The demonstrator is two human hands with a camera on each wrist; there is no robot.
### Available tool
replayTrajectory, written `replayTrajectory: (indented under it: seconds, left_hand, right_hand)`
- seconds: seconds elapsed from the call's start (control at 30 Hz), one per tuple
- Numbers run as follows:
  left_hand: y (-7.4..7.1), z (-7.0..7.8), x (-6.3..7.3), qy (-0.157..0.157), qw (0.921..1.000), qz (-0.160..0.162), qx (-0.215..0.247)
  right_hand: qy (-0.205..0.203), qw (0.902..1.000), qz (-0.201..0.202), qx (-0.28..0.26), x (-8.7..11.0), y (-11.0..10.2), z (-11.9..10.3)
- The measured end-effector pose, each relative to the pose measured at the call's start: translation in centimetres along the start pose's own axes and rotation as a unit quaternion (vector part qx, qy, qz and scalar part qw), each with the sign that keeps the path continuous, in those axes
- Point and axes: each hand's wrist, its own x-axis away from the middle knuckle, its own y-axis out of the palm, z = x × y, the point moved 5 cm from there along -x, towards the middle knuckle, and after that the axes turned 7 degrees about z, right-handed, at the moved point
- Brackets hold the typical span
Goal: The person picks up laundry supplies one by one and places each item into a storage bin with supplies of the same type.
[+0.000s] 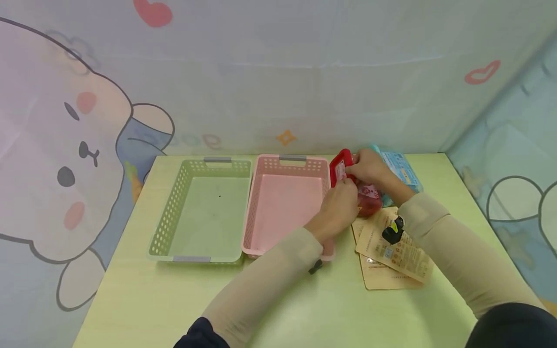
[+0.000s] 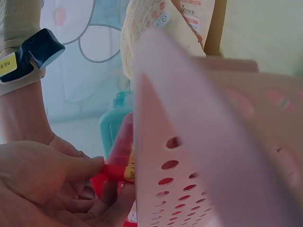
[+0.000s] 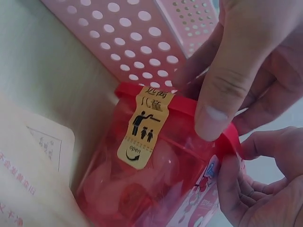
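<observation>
Both hands are at a red see-through laundry pod box (image 3: 142, 184) beside the pink basket. Its red lid (image 1: 341, 166) tilts towards the basket in the head view. My left hand (image 1: 340, 205) pinches the near edge of the lid, and my right hand (image 1: 370, 169) grips its far side. In the right wrist view a thumb (image 3: 215, 113) presses on the lid's rim. A yellow sticker (image 3: 144, 127) with "open" on it bridges the lid and the body. Rounded shapes show through the wall. In the left wrist view the basket's side hides much of the box.
The pink basket (image 1: 256, 212) stands left of the box, and a green basket (image 1: 163, 217) stands beside it. Several tan paper packets (image 1: 393, 251) lie overlapping near the right forearm. Behind the right hand are teal-blue packages (image 1: 402, 169). A printed curtain backs the table.
</observation>
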Motion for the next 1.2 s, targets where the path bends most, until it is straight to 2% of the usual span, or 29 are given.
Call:
replayTrajectory:
  seconds: [0.2,0.37,0.47,0.57,0.67,0.83,0.93,0.97,1.1,1.2]
  left_hand:
    - [0.0,-0.1,0.4,-0.032,0.9989,-0.024,0.022]
    - [-0.5,-0.8,0.4,-0.045,0.9963,-0.029,0.068]
    - [-0.9,-1.2,0.1,-0.050,0.9911,-0.037,0.118]
    - [-1.3,-1.8,-0.2,-0.075,0.9796,-0.044,0.181]
    - [-1.7,-2.5,-0.4,-0.104,0.9671,-0.035,0.229]
    - [-2.5,-3.5,-0.6,-0.123,0.9610,0.000,0.248]
    - [-2.6,-4.0,-0.6,-0.133,0.9521,0.004,0.276]
    - [-2.6,-4.2,-0.6,-0.136,0.9479,0.004,0.288]
    - [-2.6,-4.7,-0.6,-0.138,0.9225,-0.003,0.360]
    - [-2.7,-5.0,-0.5,-0.134,0.9104,-0.010,0.391]
  right_hand:
    - [0.021,0.9983,0.004,-0.054,0.4,-0.4,1.2]
    - [0.032,0.9963,0.020,-0.077,0.6,-0.7,1.5]
    - [0.036,0.9954,0.033,-0.083,0.6,-1.2,1.6]
    - [0.037,0.9936,0.045,-0.097,0.6,-1.7,1.6]
    - [0.040,0.9905,0.052,-0.121,0.7,-2.1,1.7]
    - [0.034,0.9824,0.052,-0.176,1.2,-2.8,1.6]
    - [0.024,0.9778,0.044,-0.203,1.6,-3.1,1.4]
    - [0.021,0.9766,0.041,-0.210,1.7,-3.2,1.2]
    - [0.009,0.9736,0.024,-0.227,2.1,-3.5,0.8]
    - [0.002,0.9708,0.007,-0.240,2.3,-3.7,0.6]
